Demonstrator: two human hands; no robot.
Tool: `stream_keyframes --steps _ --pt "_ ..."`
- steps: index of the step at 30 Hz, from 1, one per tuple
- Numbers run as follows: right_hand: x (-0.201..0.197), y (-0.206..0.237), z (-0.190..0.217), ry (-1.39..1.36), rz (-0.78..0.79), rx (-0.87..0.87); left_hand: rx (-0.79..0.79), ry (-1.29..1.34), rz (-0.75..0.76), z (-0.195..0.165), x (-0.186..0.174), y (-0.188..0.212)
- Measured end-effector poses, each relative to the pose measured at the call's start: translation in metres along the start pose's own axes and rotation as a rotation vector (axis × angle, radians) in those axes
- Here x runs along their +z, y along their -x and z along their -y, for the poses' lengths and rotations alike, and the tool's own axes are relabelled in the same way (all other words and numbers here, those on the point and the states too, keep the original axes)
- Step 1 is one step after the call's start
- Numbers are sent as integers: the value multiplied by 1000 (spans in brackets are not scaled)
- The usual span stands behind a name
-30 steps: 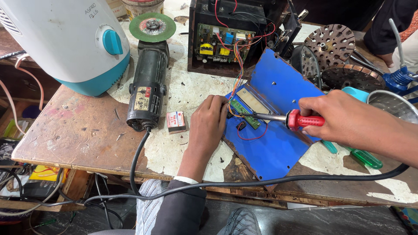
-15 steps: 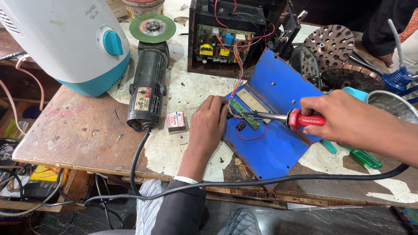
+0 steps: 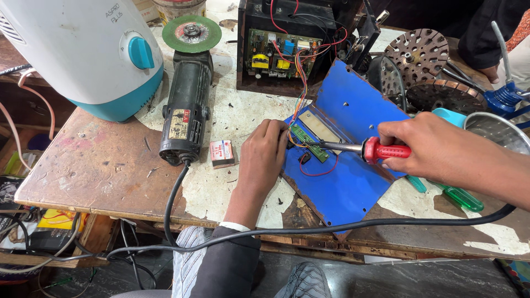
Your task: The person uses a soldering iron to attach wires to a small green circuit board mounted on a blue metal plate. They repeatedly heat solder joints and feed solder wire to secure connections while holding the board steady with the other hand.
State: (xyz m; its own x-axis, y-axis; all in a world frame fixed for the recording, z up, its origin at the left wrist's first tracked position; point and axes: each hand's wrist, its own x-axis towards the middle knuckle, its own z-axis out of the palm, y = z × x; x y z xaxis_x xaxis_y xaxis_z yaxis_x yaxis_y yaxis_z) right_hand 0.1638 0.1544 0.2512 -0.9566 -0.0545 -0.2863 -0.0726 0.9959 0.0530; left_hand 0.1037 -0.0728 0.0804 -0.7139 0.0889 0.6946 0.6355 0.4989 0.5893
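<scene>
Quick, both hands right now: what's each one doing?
Left hand: fingers curled, resting on the blue panel by the small green circuit board; any pinch is hidden.
Right hand: closed on the red-handled soldering iron.

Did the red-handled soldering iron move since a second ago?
No. The soldering iron keeps its tip on the small green board on the blue panel, just as before. The right hand holds its red handle in the same spot.

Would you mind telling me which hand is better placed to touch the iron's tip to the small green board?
Right: the right hand holds the soldering iron, tip at the green circuit board; the left hand only steadies it.
</scene>
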Motion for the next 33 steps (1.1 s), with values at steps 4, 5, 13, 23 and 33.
stream_keyframes --steps 4,5,13,23,33 --pt "0 2 -2 16 12 8 -15 5 8 0 1 1" --pt "0 2 -2 14 5 -1 -15 0 8 0 1 0" --pt "0 4 0 8 -10 -8 -8 -4 4 -1 0 0" --pt "-4 3 -3 61 0 19 7 16 -6 1 0 1" --pt "3 1 -9 106 -7 8 8 -2 16 -2 -2 1"
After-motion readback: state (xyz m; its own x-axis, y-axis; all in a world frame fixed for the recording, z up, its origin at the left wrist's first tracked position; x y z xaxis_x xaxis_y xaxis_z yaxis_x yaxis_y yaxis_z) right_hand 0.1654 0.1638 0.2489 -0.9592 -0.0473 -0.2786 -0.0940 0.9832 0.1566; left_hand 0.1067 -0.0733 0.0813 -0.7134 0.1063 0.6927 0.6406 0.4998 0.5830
